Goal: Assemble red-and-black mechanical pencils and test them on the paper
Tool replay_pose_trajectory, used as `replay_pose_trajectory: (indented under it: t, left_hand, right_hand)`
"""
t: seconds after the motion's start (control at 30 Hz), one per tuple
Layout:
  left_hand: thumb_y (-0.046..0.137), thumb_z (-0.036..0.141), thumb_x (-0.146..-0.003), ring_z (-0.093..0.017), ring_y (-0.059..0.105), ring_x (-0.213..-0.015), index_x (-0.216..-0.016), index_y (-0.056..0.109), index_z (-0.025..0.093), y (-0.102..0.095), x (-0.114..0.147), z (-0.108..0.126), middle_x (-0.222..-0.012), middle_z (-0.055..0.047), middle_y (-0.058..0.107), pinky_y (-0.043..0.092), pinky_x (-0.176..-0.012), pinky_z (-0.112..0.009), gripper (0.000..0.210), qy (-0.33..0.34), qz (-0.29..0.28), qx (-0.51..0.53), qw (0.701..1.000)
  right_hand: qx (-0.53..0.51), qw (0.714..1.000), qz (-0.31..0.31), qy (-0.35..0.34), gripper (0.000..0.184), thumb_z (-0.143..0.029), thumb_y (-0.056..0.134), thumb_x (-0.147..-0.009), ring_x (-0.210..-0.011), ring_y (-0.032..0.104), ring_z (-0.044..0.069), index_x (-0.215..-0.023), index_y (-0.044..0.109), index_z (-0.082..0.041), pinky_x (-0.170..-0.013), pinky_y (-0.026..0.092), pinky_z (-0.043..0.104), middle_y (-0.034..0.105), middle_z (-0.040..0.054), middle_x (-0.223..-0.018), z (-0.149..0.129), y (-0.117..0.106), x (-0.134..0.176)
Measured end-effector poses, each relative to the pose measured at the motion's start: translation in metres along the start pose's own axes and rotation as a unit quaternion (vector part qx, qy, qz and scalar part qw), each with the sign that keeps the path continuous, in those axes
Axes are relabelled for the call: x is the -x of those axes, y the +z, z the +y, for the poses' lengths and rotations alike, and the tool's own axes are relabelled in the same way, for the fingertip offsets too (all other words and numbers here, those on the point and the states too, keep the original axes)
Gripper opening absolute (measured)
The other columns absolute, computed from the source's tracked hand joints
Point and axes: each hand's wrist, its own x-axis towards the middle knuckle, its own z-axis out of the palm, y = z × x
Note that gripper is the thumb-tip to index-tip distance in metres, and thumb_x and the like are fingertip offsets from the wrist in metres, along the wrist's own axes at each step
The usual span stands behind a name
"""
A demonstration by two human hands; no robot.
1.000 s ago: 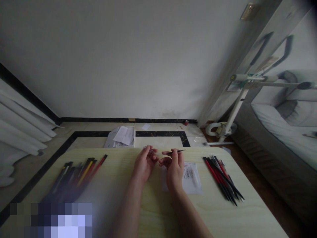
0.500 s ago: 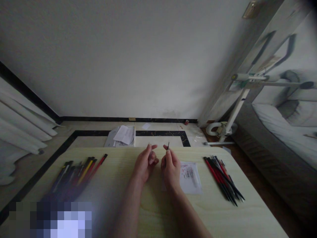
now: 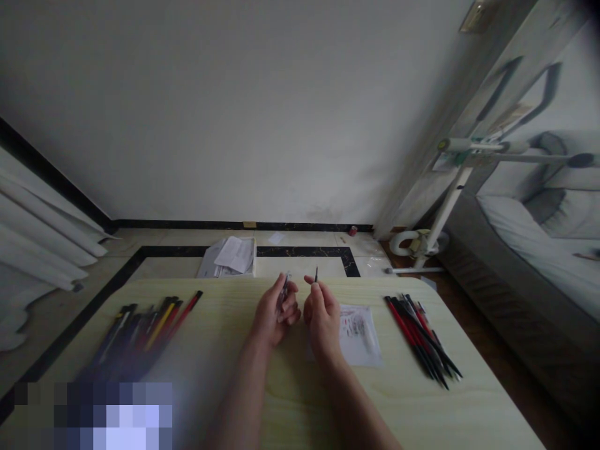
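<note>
Pale wood table (image 3: 450, 425) carries two bunches of pens. At left, one bunch (image 3: 159, 325) blurs away toward its lower end, too smeared to count. Next, the left hand (image 3: 275, 312) curls around one slim greyish piece (image 3: 284, 290), mostly hidden by fingers. The right hand (image 3: 323, 319) pinches one thin dark stick (image 3: 316, 275), now pointing up; a second ago it lay sideways. Behind that wrist, one paper (image 3: 359, 334) is partly covered, its marks unreadable. Farthest right lies the second bunch (image 3: 417, 334), overlapping.
</note>
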Motion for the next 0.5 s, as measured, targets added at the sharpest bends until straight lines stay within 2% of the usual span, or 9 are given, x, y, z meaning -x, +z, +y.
replay_pose_trajectory:
  t: [0.17,0.33,0.5]
  left_hand:
    - [0.049,0.049,-0.076,-0.003,0.021,-0.022,-0.064,0.052,0.015,-0.0007,0.0013,-0.0029,-0.032,0.008,0.035,0.022,-0.027,-0.018,0.036,-0.078,-0.023,-0.062,0.995]
    - [0.048,0.051,-0.075,-0.004,0.022,-0.021,-0.060,0.049,0.016,-0.0013,0.0005,-0.0058,-0.031,0.007,0.036,0.024,-0.026,-0.018,0.038,-0.101,-0.024,-0.097,0.990]
    - [0.048,0.050,-0.075,-0.004,0.021,-0.021,-0.060,0.047,0.017,-0.0035,-0.0005,-0.0064,-0.031,0.008,0.035,0.023,-0.026,-0.018,0.037,-0.115,-0.035,-0.094,0.988]
  right_hand:
    - [0.023,1.000,0.015,0.005,0.042,-0.042,0.051,-0.078,-0.039,0.032,0.005,-0.107,0.055,-0.012,-0.036,0.025,0.016,0.036,-0.0073,-0.048,0.0009,-0.0004,-0.0007]
    - [0.020,0.999,0.023,0.014,0.038,-0.040,0.050,-0.079,-0.041,0.041,0.006,-0.107,0.055,-0.014,-0.037,0.031,0.016,0.046,-0.0050,-0.053,0.0010,0.0003,0.0001]
    - [0.022,0.999,0.026,0.016,0.036,-0.038,0.048,-0.080,-0.041,0.044,0.007,-0.107,0.053,-0.015,-0.038,0.034,0.016,0.048,-0.0047,-0.054,-0.0008,0.0007,0.0013]
